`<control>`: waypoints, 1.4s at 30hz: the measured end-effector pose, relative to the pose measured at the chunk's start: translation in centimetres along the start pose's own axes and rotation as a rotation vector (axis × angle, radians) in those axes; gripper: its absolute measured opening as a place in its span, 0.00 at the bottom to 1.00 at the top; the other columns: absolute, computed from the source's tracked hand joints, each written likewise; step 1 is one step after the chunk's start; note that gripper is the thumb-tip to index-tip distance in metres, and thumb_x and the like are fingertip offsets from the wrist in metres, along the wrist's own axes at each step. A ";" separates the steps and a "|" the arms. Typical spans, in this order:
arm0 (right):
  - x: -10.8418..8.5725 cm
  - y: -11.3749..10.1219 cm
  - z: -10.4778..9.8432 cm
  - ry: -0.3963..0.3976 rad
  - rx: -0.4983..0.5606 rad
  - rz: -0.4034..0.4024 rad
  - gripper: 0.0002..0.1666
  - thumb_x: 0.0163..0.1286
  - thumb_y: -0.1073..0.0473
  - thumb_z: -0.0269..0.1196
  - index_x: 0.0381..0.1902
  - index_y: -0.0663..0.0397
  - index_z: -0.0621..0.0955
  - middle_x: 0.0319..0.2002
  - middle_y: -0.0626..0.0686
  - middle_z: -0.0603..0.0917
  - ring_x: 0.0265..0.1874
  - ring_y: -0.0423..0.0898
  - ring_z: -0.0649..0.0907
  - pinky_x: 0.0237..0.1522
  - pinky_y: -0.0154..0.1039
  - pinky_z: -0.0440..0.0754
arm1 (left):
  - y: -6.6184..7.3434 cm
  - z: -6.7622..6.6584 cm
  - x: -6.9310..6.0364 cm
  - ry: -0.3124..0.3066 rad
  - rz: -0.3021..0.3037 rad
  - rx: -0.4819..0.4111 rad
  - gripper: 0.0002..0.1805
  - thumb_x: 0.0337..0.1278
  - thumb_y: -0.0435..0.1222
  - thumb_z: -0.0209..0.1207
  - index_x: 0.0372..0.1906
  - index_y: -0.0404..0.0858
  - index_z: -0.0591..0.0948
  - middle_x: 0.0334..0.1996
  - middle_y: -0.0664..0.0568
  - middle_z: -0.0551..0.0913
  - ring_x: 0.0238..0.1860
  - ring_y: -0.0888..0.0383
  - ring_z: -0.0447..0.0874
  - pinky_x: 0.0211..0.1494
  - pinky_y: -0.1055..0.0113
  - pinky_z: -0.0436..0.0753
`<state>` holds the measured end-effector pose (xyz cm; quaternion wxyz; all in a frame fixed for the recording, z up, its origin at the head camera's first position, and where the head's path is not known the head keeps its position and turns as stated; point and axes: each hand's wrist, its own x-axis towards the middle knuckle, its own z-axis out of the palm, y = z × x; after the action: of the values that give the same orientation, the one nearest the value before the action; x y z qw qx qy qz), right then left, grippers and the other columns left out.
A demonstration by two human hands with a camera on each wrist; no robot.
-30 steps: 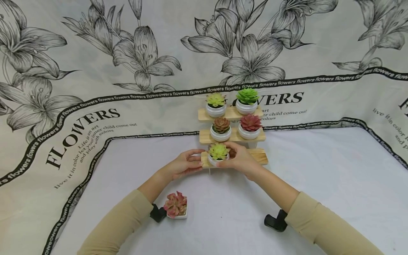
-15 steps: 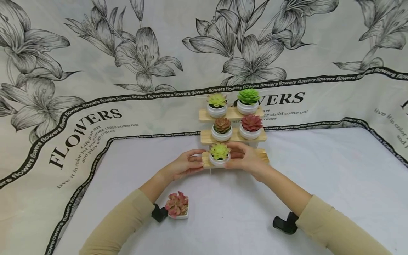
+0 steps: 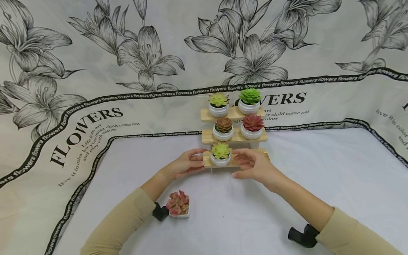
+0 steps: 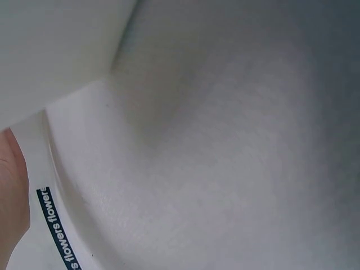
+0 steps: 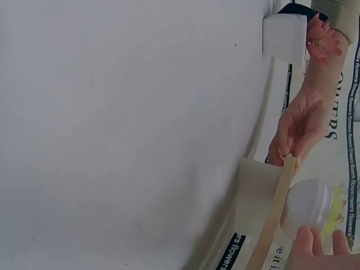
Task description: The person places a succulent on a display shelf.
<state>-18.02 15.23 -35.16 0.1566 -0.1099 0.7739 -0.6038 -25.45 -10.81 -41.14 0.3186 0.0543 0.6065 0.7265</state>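
Note:
My left hand (image 3: 186, 164) pinches the left end of the lowest board (image 3: 207, 162) of a three-tier wooden plant stand; the right wrist view shows its thumb and fingers at the board's end (image 5: 288, 163). On that board's left half sits a yellow-green succulent (image 3: 220, 151) in a round white pot (image 5: 306, 205). Just right of this pot, my right hand (image 3: 259, 168) is held with fingers apart and nothing in them. In the right wrist view, its fingertips (image 5: 306, 239) appear close to the pot. Only an edge of my left hand (image 4: 14, 197) shows in the left wrist view.
Brown (image 3: 224, 125) and dark red (image 3: 253, 123) succulents stand on the middle tier, yellow-green (image 3: 218, 100) and bright green (image 3: 250, 96) ones on top. A pink succulent (image 3: 178, 203) in a square white pot sits on the white cloth beside my left forearm. Flower-printed fabric (image 3: 159, 117) hangs behind.
My right hand has let go of the yellow-green succulent's pot and drawn back to the right, its fingers spreading. My left hand stays at the board's end.

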 end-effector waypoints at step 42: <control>1.9 2.7 14.1 -0.298 -0.159 -0.139 0.40 0.37 0.69 0.75 0.53 0.59 0.74 0.38 0.45 0.76 0.33 0.41 0.74 0.35 0.29 0.77 | 0.0 -0.1 -0.1 -0.008 0.015 0.025 0.31 0.61 0.20 0.49 0.69 0.33 0.59 0.53 0.42 0.74 0.43 0.59 0.80 0.49 0.69 0.81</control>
<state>-14.47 2.51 -41.10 0.2181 -0.2633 0.7780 -0.5271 -25.44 -10.93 -41.16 0.3150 0.0657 0.6137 0.7210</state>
